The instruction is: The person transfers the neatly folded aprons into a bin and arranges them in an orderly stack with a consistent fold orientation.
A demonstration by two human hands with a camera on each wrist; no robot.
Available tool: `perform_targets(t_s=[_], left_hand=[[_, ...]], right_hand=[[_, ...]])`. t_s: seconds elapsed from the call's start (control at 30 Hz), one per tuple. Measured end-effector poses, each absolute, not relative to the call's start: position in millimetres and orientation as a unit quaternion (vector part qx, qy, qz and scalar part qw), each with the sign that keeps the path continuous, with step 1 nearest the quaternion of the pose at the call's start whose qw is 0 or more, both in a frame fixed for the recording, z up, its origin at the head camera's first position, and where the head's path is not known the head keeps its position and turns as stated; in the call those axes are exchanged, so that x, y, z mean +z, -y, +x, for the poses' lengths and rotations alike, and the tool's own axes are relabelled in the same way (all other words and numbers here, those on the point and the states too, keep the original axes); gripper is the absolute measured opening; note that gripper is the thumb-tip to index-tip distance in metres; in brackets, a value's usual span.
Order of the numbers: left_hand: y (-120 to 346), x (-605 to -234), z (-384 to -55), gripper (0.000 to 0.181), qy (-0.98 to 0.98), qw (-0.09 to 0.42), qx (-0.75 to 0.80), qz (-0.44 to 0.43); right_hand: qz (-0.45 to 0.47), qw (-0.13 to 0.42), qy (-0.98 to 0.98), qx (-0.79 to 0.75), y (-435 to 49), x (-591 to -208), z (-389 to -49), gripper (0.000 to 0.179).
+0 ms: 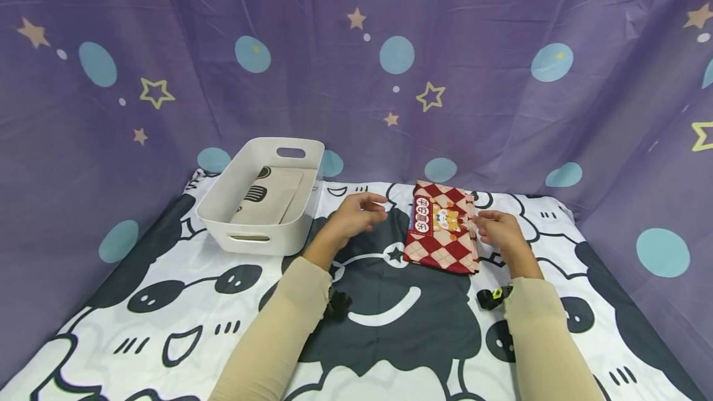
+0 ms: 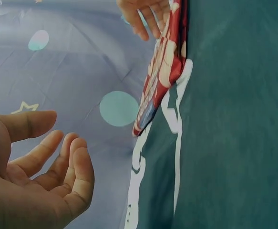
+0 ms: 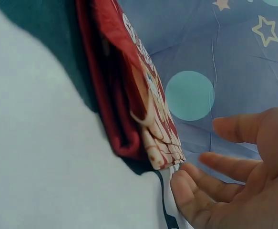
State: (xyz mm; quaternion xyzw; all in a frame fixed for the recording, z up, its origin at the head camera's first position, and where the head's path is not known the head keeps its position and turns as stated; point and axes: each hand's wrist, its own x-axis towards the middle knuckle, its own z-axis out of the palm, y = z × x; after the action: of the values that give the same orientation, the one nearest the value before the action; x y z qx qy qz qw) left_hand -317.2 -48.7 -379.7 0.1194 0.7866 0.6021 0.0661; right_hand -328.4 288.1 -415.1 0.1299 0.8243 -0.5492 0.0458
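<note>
A folded fabric piece [image 1: 442, 228] with red and cream diamonds, a cartoon dog and Chinese lettering lies flat on the patterned bedsheet. Its stacked layers [image 3: 124, 129] show from the side in the right wrist view. To its left my left hand [image 1: 361, 212] hovers with nothing in it, fingers loosely bent and thumb apart, as the left wrist view of that hand [image 2: 43, 176] confirms. My right hand [image 1: 500, 231] is at the fabric's right edge, its fingers [image 3: 196, 183] relaxed and close to a corner; whether they touch it I cannot tell.
Left of the hands stands a white plastic basket [image 1: 267, 231] with handle slots, holding a folded beige cloth [image 1: 270, 197] with dark prints. Behind the bedsheet [image 1: 384, 339] hangs a purple curtain [image 1: 334, 79] with stars and dots. Small black devices sit at both wrists.
</note>
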Motion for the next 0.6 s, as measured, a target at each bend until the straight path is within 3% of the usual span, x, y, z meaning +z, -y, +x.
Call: perform_targets(t_s=[0.27,0.6], left_hand=[[36,-383,-319,0.036,-0.77,0.118,0.618,0.105],[20,-392,-328,0.037,-0.764,0.141,0.626,0.061]], right_hand=[[0.127,0.059,-0.819,-0.557,-287,-415,-329,0.058],[0.109,0.066,-0.766,-0.63,-287,-417,-328,0.054]])
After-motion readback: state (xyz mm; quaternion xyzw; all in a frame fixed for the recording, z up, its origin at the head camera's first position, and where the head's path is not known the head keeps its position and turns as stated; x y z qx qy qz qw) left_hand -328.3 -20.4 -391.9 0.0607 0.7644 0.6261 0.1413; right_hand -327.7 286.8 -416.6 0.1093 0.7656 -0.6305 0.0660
